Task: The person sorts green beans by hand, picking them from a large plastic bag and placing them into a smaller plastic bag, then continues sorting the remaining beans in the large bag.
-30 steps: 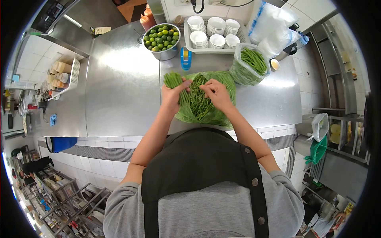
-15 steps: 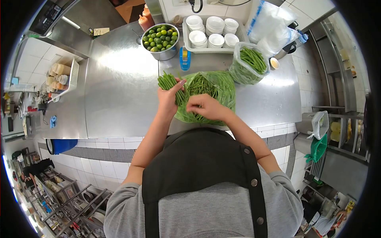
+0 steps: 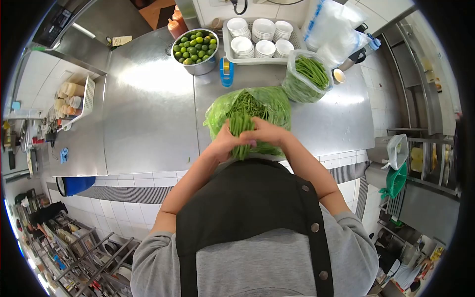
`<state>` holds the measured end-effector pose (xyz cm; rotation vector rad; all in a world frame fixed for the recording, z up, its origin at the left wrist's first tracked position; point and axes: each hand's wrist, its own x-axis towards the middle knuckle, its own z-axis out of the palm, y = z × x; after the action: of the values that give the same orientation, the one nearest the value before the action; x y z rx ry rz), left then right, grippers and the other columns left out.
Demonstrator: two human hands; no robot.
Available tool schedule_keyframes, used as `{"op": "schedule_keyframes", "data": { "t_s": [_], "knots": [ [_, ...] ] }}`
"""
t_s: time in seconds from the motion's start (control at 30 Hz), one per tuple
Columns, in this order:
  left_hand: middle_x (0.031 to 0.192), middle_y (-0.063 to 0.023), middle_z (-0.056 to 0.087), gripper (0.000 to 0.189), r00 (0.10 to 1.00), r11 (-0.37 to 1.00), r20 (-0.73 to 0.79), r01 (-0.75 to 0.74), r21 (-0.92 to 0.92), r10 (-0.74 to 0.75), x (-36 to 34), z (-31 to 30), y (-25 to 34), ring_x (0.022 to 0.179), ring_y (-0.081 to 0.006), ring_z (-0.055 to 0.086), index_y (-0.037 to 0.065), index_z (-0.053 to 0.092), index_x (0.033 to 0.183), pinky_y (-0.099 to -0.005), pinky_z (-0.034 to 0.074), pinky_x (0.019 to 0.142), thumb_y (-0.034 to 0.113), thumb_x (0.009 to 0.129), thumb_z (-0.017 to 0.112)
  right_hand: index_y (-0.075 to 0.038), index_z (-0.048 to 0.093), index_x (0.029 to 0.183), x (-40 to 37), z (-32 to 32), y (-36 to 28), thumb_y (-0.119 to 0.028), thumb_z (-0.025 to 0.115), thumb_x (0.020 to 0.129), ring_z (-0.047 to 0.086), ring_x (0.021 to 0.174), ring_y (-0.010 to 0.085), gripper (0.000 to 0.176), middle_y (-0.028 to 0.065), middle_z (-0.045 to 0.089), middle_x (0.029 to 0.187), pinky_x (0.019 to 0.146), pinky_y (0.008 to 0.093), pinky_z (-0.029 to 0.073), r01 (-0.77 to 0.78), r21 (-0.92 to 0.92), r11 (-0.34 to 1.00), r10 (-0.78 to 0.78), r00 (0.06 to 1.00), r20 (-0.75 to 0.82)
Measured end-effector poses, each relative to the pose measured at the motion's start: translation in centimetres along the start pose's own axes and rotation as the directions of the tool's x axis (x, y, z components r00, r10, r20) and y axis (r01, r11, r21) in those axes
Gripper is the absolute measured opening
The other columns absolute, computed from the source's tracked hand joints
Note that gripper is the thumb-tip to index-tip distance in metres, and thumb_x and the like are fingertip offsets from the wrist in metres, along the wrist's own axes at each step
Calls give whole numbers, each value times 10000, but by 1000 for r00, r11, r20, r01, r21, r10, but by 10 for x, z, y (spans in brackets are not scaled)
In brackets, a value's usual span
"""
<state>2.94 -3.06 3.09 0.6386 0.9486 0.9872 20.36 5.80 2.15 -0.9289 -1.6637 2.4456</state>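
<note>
A bundle of green beans (image 3: 241, 124) stands between my two hands, in front of my apron. My left hand (image 3: 225, 141) wraps its left side. From the right, my right hand (image 3: 264, 132) closes round the same bundle, and the fingers of both hands partly overlap. Behind the bundle lies a large open green plastic bag (image 3: 279, 101) on the steel counter, with more loose green beans (image 3: 247, 103) inside. A smaller clear bag (image 3: 296, 89), upright at the back right, holds cut green beans (image 3: 312, 72).
A metal pot of limes (image 3: 196, 48), a blue tape dispenser (image 3: 226, 73) and a tray of white bowls (image 3: 262, 60) line the back of the steel counter (image 3: 148, 119). Plastic bags (image 3: 339, 29) and a small cup (image 3: 339, 75) stand at right. Sauce bottles (image 3: 175, 28) are behind the pot.
My left hand has brought the bean bundle from the left of the green bag towards my body. My right hand has come up from the bag and joined it on the bundle.
</note>
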Motion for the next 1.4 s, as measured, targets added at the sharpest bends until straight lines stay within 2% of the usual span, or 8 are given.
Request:
{"op": "schedule_keyframes", "data": {
  "t_s": [0.3,0.53,0.73,0.97,1.03,1.17,1.27,1.4],
  "knots": [
    [941,-85,667,657,969,975,108,221,18,-222,-19,10,-12,929,-208,687,68,481,1310,-359,596,776,-65,745,788,-52,511,1452,-22,28,5,-117,720,851,640,1015,134,639,65,623,1296,884,312,545,47,283,958,-63,997,49],
    [814,-12,530,739,883,859,78,469,-205,-464,-11,19,1,639,-70,500,207,309,1457,-200,395,513,-12,871,700,-54,595,1068,-17,31,24,-53,657,886,659,1074,281,192,100,675,997,878,417,570,249,653,715,-98,961,-258],
    [771,47,455,496,849,831,198,523,-191,-489,23,19,-12,602,-19,393,167,396,1302,-191,301,475,-11,917,653,-62,563,1035,-28,25,3,5,681,875,699,956,284,210,103,663,938,839,421,582,401,442,802,-165,861,-481],
    [795,33,496,442,910,937,289,336,-93,-298,60,71,56,617,-26,400,-59,452,1273,-202,316,516,8,908,693,-55,527,1042,-65,-67,-51,-34,640,915,694,907,305,171,114,653,904,867,461,579,695,460,552,-247,664,-706],
    [871,-36,572,512,972,971,219,29,238,-83,82,73,63,673,-106,505,-21,499,1317,-270,424,591,21,862,729,-53,507,1066,-87,-100,-68,-34,621,924,683,916,312,182,136,653,904,883,468,576,784,413,464,-277,571,-773],
    [1256,-272,549,516,670,212,266,-542,813,693,137,86,72,990,-332,636,115,610,1256,-440,525,870,22,774,770,-36,519,1021,-116,-136,-111,2,652,906,673,936,251,180,106,629,960,892,420,581,790,46,611,-494,426,-758],
    [1396,-306,432,437,673,13,309,-428,904,672,190,78,61,1179,-419,574,119,667,1169,-474,489,997,6,762,777,-45,560,1009,-116,-146,-138,-6,684,898,643,932,183,171,63,631,960,912,342,533,523,-349,777,-616,519,-592],
    [1375,-279,462,278,777,181,382,-526,831,501,209,71,56,1233,-418,558,86,727,1029,-447,555,930,8,767,778,-60,585,1045,-95,-163,-139,-66,741,889,591,910,88,220,-1,636,935,848,267,485,207,-651,731,-604,641,-474]
  ]
}}
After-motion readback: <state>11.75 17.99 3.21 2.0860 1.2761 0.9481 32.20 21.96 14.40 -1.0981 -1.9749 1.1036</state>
